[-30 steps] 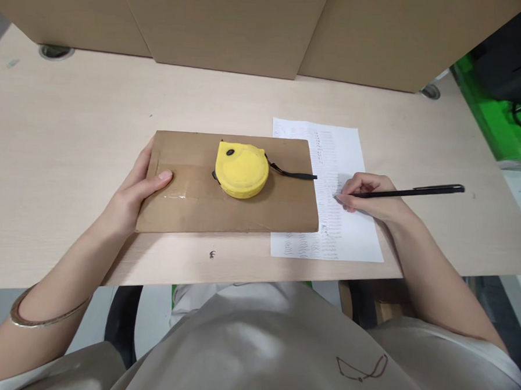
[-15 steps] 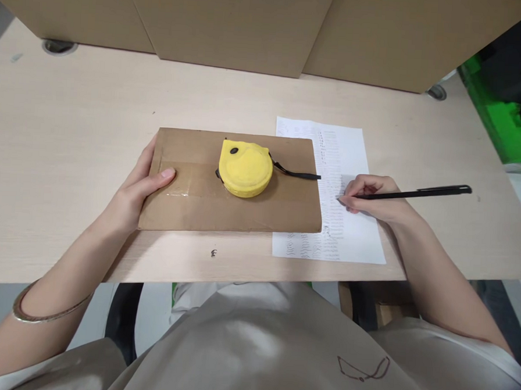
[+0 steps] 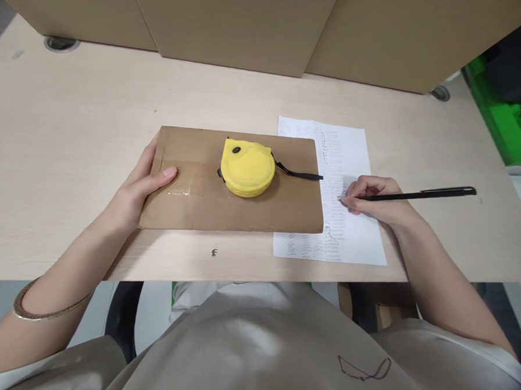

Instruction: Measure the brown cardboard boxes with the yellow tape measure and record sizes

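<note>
My left hand (image 3: 141,183) grips the left end of a flat brown cardboard box (image 3: 181,208), thumb on top and the other fingers hidden at its side or underneath. On the box lies a yellow tape measure (image 3: 248,168), its black wrist strap (image 3: 303,175) stretching to the right edge. A white sheet of paper (image 3: 354,240) covered in rows of writing lies partly behind the box. Over the sheet, my right hand (image 3: 378,196) is closed round a black pen (image 3: 426,193), whose tip is at the paper and whose long end points right.
Tall brown cardboard panels (image 3: 234,25) stand along the back of the pale wooden table (image 3: 62,149). Two round cable holes, the left one (image 3: 61,44) and the right one (image 3: 440,92), sit near them. A small dark mark (image 3: 214,252) shows near the front edge.
The whole view has shifted very slightly. Both hands, the box, the tape measure and the pen keep practically the same positions relative to each other.
</note>
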